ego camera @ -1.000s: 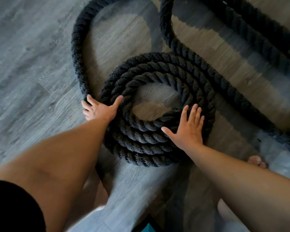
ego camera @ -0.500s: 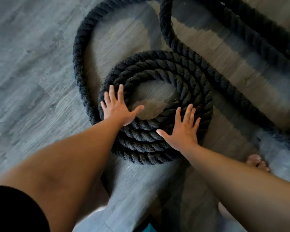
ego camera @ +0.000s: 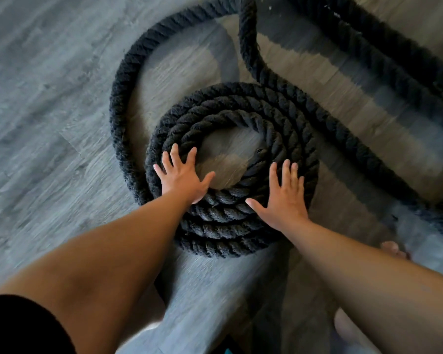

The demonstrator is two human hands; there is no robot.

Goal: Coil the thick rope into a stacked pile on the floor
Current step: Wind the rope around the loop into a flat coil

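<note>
On the coil [ego camera: 230,159], left hand [ego camera: 183,178] and right hand [ego camera: 285,198] press flat, fingers spread, gripping nothing. The loose loop [ego camera: 120,98] lies just left of the coil, nearer the left hand.

Rope [ego camera: 241,223]: thick twisted fibre, rough, matt black. Floor [ego camera: 44,98]: grey wood-grain planks.

Grey wood-grain floor [ego camera: 41,103], bare toes [ego camera: 391,247]

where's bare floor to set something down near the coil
Free: the wide floor left of the loose loop, and the patch between that loop and the coil. Crowded: the coil's right side, where rope runs pass; left hand and right hand lie flat on the coil.
</note>
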